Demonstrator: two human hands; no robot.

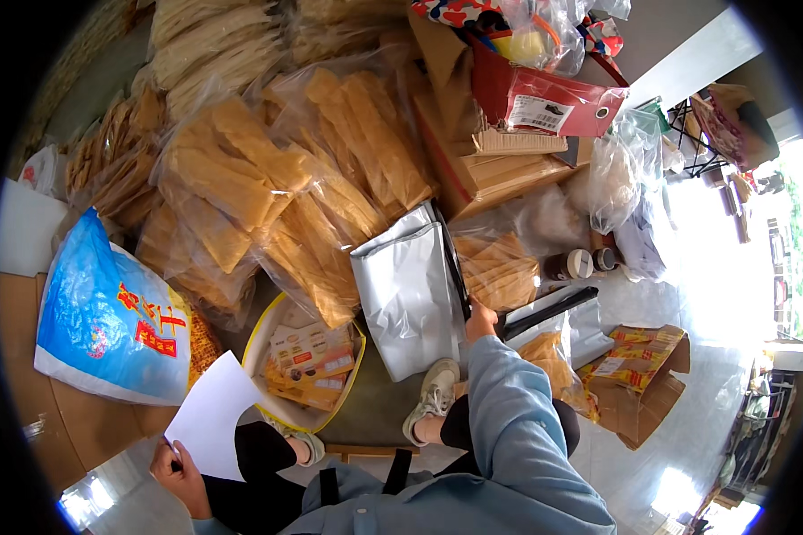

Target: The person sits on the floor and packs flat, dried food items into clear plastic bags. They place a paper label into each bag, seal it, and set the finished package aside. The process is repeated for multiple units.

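Observation:
At the lower left, my left hand [177,471] pinches the corner of a white sheet of paper [217,414], which bends upward over my knee. My right hand [482,321] reaches forward and grips the black-edged side of a silver-grey plastic mailing bag [408,294]. The bag stands between my feet and a heap of clear bags of flat tan sheets of dried food [234,180]. Left of it, a yellow-rimmed basket [251,341] holds several printed packets [311,351]. Another silver bag with a black strip [552,311] lies just beyond my right wrist.
A blue-and-white printed sack [120,314] leans at the left by brown cardboard [83,421]. At the back right a red shoebox [549,93] sits on a large carton [502,180]. Two dark jars [569,265] stand at the right, above an open, taped carton [642,394].

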